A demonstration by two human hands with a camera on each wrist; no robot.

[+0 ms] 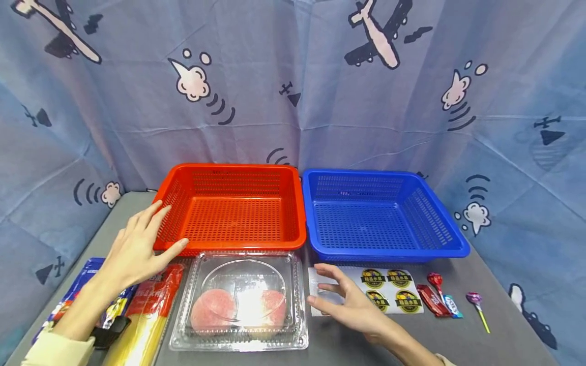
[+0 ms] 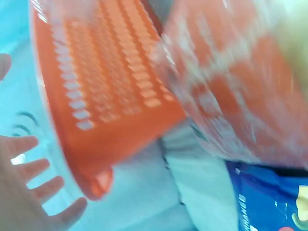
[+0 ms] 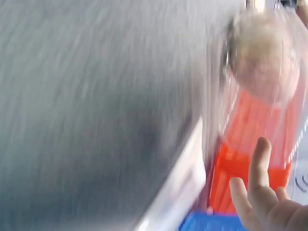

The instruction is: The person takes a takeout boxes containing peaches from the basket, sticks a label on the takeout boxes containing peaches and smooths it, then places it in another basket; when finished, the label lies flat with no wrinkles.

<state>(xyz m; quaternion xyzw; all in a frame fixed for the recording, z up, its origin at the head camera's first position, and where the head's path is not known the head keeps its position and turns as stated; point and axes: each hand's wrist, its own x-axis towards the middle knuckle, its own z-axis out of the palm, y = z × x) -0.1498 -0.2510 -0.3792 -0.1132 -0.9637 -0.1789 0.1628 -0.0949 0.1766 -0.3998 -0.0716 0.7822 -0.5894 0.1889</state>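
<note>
Nearest on the grey worktop (image 1: 499,310) lies a clear plastic clamshell box (image 1: 240,302) with two pinkish round fruits inside, flat on its base between the two hands. It looks light and thin-walled, likely to flex or pop open if squeezed, and its smooth lid is probably slippery; the ridged rims on the left and right edges seem the safest places to take hold, one hand on each side, keeping it level so the fruits do not roll.

The right hand (image 1: 350,301) hovers just right of the box, fingers spread and relaxed, holding nothing, above the near-left corner of a sheet of round stickers (image 1: 389,295). The left hand (image 1: 137,249) is also spread with straight fingers and holds nothing; it sits left of the box's far-left corner, near the front rim of the orange basket (image 1: 231,211), though contact cannot be told. Beneath the left forearm lie a red-and-yellow noodle packet (image 1: 148,315) and a blue packet (image 1: 78,292).

Further right are a red wrapped sweet (image 1: 431,300) and a lollipop (image 1: 477,307). Beyond the box, the orange basket and a blue basket (image 1: 380,216) stand side by side, both showing bare mesh floors, against a blue printed curtain (image 1: 293,76).
</note>
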